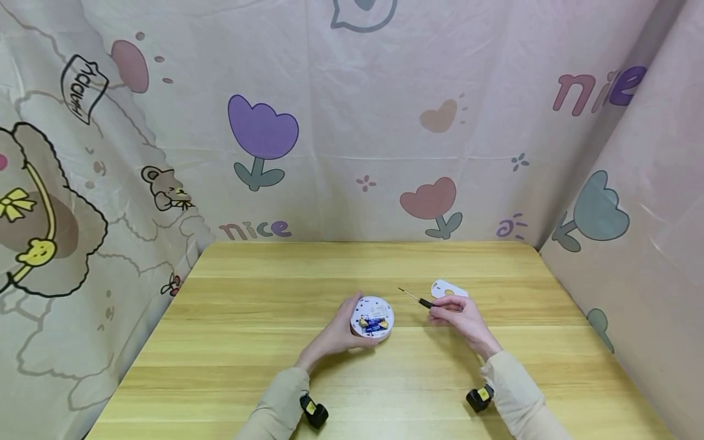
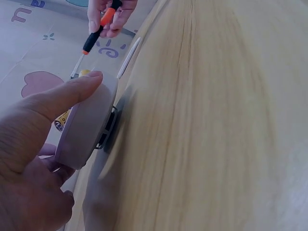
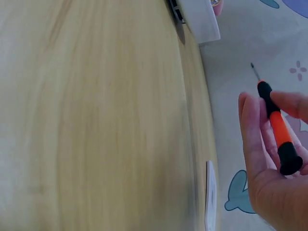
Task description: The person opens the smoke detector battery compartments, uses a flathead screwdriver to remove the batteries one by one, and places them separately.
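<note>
A round white battery-powered device (image 1: 381, 310) is gripped at its rim by my left hand (image 1: 340, 330). Its upper face shows a compartment with blue and yellow batteries (image 1: 374, 324), and the left wrist view shows a dark bracket-like part (image 2: 107, 129) underneath, close to the table. My right hand (image 1: 461, 316) pinches a screwdriver (image 1: 426, 302) with a black and orange handle (image 3: 279, 127). In the head view the screwdriver's thin metal tip points up and left, apart from the device. Just behind the right hand lies a flat white plate with holes (image 1: 447, 287).
The wooden table (image 1: 247, 342) has its back edge against a patterned curtain (image 1: 352, 122). Curtains also hang at the left and right sides. A black wrist camera (image 1: 314, 412) is strapped near the left cuff, another black camera (image 1: 480, 398) near the right.
</note>
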{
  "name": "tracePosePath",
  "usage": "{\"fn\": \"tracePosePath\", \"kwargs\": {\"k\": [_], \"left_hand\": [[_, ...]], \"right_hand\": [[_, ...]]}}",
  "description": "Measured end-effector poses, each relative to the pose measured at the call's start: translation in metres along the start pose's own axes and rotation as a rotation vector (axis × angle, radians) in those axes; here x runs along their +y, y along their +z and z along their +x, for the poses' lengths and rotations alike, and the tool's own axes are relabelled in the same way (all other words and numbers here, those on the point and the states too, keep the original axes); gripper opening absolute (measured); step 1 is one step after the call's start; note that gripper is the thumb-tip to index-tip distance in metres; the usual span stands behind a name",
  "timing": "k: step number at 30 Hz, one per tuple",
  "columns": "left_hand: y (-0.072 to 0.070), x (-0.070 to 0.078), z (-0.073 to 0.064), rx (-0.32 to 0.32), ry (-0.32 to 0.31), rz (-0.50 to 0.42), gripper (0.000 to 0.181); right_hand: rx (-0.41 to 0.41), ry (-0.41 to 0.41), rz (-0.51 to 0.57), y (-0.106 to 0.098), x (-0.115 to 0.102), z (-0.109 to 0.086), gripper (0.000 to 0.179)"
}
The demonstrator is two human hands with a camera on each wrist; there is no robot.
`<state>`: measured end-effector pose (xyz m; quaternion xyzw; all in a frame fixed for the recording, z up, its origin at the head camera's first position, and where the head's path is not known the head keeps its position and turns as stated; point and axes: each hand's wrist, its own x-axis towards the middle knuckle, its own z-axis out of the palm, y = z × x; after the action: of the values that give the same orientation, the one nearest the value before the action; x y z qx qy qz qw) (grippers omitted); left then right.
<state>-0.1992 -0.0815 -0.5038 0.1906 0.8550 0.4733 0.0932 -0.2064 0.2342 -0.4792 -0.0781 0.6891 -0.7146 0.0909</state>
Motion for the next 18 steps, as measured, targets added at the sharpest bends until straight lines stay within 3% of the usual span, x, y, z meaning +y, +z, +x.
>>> {"fn": "tracePosePath", "kwargs": {"k": [4,11,18], "left_hand": [[-0.001,0.0,-0.001,0.005,-0.028,0.036,0.118],[-0.001,0.001,-0.002,0.011,-0.02,0.062,0.117],[0.0,0.0,-0.001,0.014,-0.016,0.072,0.117]], "right_hand": [[0.104,0.009,-0.207,0.001,0.001,0.001,0.033],[0.186,-0.041,-0.645,0.003,0.001,0.009,0.013],[0.196,-0.087,-0.851,0.003,-0.001,0.012,0.006]]}}
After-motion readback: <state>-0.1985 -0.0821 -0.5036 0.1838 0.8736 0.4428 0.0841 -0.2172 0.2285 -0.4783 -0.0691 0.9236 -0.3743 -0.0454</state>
